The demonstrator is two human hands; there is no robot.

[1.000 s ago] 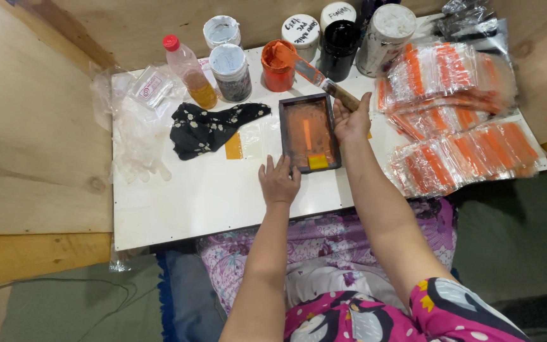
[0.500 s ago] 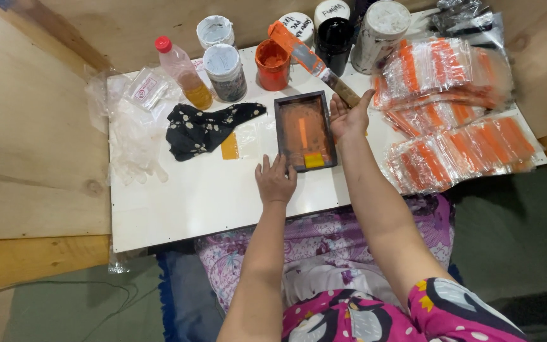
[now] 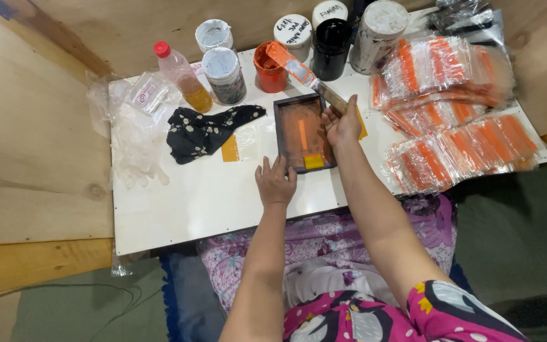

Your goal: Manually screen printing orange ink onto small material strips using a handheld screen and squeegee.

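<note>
Loaded scraper lifted between the orange paint pot and the printing frame.

Head view: the right hand [image 3: 342,123], closed around the scraper [image 3: 304,74], holds its orange-coated blade just above the dark frame [image 3: 303,133]; paint could drip onto the white table [image 3: 210,202] or the bagged orange pieces [image 3: 451,101] right of the frame. The left hand [image 3: 275,182] rests fingers loosely spread at the frame's near corner, holding nothing, so the frame might shift.

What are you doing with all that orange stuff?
A person sits at a white table. Their right hand holds a scraper smeared orange, its blade over an open jar of orange paint. Their left hand rests at the corner of a small dark frame coated orange inside.
</note>
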